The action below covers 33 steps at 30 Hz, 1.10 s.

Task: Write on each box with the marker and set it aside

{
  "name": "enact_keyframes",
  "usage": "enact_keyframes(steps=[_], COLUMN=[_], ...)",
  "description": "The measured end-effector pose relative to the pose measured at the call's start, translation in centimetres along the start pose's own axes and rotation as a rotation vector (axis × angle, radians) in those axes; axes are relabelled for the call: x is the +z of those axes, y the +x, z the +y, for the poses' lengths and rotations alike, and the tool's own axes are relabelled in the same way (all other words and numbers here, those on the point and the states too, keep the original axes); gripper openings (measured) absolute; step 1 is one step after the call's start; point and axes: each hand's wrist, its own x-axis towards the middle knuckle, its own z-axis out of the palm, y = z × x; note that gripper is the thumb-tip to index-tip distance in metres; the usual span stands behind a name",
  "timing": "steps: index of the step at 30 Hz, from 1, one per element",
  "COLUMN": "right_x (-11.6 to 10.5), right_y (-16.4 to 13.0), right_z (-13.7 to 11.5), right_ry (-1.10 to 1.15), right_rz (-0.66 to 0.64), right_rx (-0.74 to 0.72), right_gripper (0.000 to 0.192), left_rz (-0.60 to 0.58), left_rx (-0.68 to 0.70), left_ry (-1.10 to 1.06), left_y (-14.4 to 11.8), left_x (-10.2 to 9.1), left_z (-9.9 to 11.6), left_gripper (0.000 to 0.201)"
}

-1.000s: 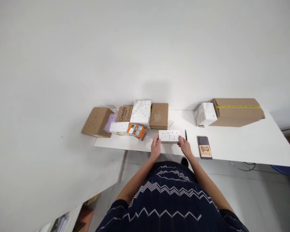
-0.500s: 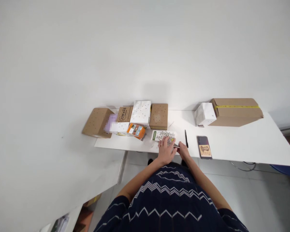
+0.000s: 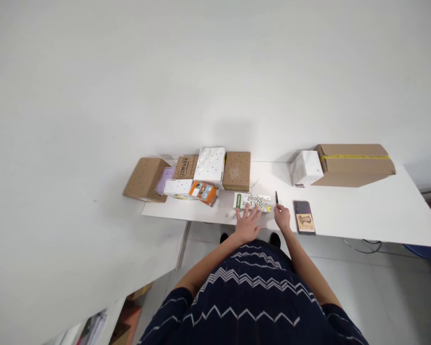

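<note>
- Left hand [image 3: 248,224] — open, fingers spread, pressing the printed box [image 3: 253,201] flat at the table's [image 3: 362,211] near edge.
- Right hand [image 3: 282,218] — fingertips at the black pen [image 3: 276,198], just right of the box; grip unclear.

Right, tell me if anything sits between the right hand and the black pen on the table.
Nothing visible does. The right hand rests on the white table just below the black pen, fingertips about at its near end. The printed box lies to the pen's left under the left hand, the phone to its right.
</note>
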Motion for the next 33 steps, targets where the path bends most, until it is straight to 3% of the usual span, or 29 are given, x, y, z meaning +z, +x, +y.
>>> enact_keyframes(steps=[4,12,16,19,23,25,30,33], right_x=[-0.9,-1.3,-2.3,-3.6,-5.2,-5.3,-3.4,-1.8], right_y=[1.9,3.3,2.8,1.7,-0.9,-2.4,-4.3,-4.4], right_z=[0.5,0.9,0.1,-1.9,-6.1,-8.1,-9.8,-9.2], right_ry=[-0.185,-0.179,0.012,0.223,0.741,0.755,0.411,0.385], right_rz=[0.148,0.103,0.068,0.018,-0.271,-0.337,-0.007,0.019], right_rx=[-0.007,0.045,0.032,0.002,-0.110,-0.188,-0.340,-0.332], right_gripper=[0.049,0.023,0.044,0.046,0.039,0.040,0.026,0.033], left_rz=[-0.004,-0.020,-0.008,0.010,0.019,0.010,0.016,0.022], left_rx=[-0.023,0.012,0.043,0.058,0.072,0.073,0.077,0.073], left_ry=[0.082,0.278,0.317,0.345,0.382,0.388,0.390,0.386], left_y=[0.0,-0.1,0.1,0.4,0.7,0.8,0.9,0.9], left_x=[0.1,-0.2,-0.4,-0.4,-0.3,-0.3,-0.1,0.1], left_z=[0.0,0.2,0.2,0.2,0.2,0.2,0.0,0.0], left_gripper=[0.065,0.066,0.065,0.063,0.063,0.064,0.064,0.064])
